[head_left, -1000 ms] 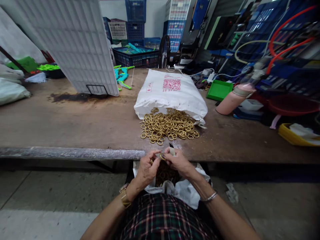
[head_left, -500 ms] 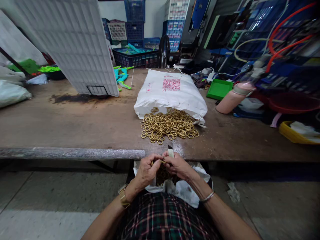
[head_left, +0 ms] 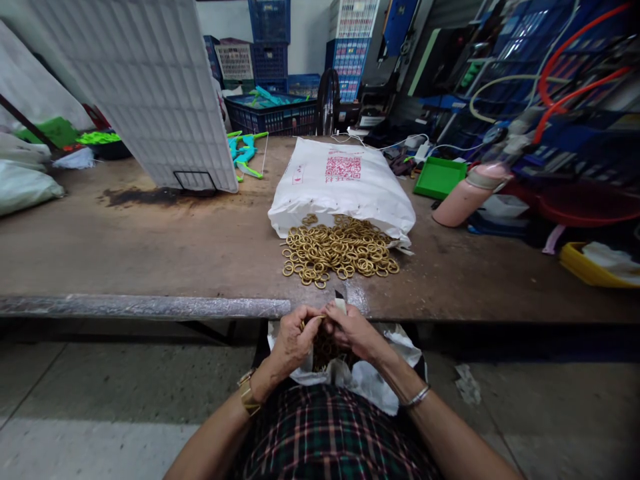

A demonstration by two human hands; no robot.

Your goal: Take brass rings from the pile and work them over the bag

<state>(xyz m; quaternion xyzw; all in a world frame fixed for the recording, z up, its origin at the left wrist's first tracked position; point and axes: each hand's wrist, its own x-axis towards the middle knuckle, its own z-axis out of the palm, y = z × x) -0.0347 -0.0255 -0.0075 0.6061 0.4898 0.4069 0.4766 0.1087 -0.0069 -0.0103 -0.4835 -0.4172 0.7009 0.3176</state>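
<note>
Just past the table's front edge, my two hands meet over my lap. My left hand [head_left: 295, 340] is closed on a gold-coloured ring [head_left: 303, 325], mostly covered by the fingers. In my right hand [head_left: 359, 335] is a small knife [head_left: 341, 305] with a dark tip and a pale wrapping, its tip pointing away from me. The fingertips of both hands touch or nearly touch at the ring. Below them, an open white bag [head_left: 373, 387] in my lap holds many more rings [head_left: 326, 352]. On the table ahead lies a pile of gold rings [head_left: 340, 253].
The pile spills from a white sack [head_left: 345, 193] with red print. A pink bottle [head_left: 470, 197], green tray [head_left: 439, 178] and yellow basket [head_left: 595, 267] stand right. A tall white panel [head_left: 150, 100] rises left, beside a blue-green toy bow [head_left: 246, 155]. Plastic wrap covers the table edge [head_left: 150, 306].
My right hand and the knife have shifted very slightly, the knife tipping a little to the left. My left hand keeps its grip on the ring.
</note>
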